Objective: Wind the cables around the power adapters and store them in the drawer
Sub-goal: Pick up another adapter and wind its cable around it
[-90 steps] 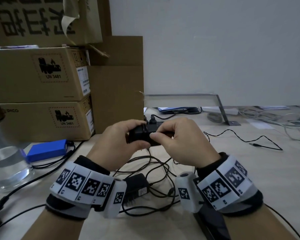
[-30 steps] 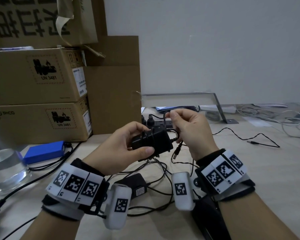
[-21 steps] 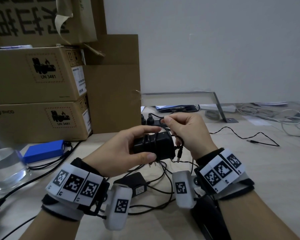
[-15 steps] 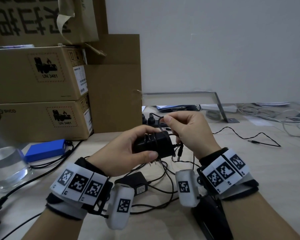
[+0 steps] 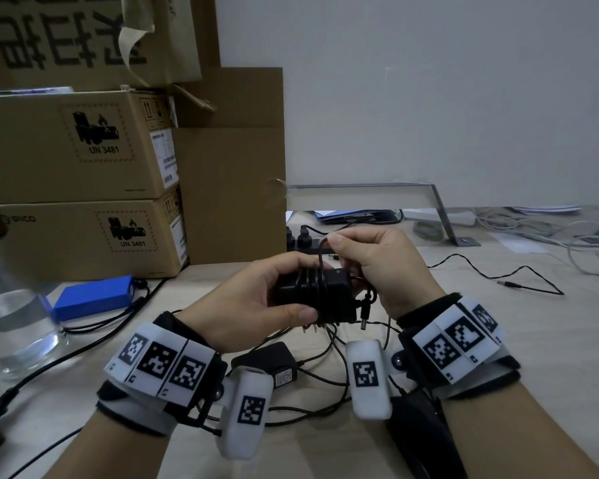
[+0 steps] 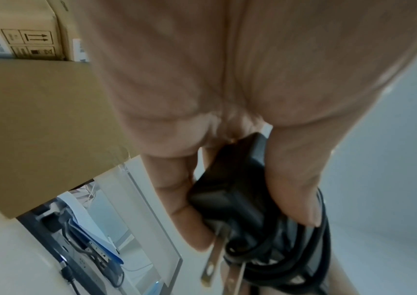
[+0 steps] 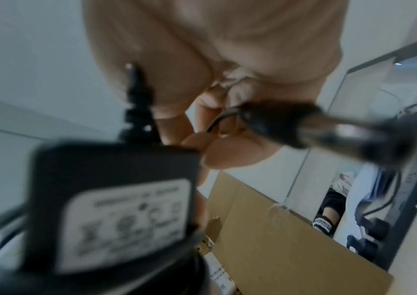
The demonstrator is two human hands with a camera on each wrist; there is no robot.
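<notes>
Item: black block-shaped plastic power adapter (image 5: 313, 293), held above the table (image 5: 498, 340), in front of the person, long axis running left to right between both hands.
Cable: thin black cord (image 5: 320, 257), several turns already wrapped across the adapter's short girth; the last free length rises from the block to the right fingertips, and the barrel plug (image 5: 364, 312) hangs at the block's right end.
Left hand (image 5: 253, 305): fingers and thumb curled round the adapter's left half, gripping it; the wrist view shows 2 metal prongs (image 6: 215, 261) pointing away from the palm.
Right hand (image 5: 377, 267): thumb and forefinger pinching the cord just above the block's top edge, closer to the free end than the left hand.
Key relation: the cord tail lies up and to the right of the adapter, at right angles to its long axis; judged, the remaining loop goes over the top by the right hand.
Second item: another black adapter (image 5: 274, 363) lies on the table below the wrists among loose cords, unwound.
Drawer: not in view.
</notes>
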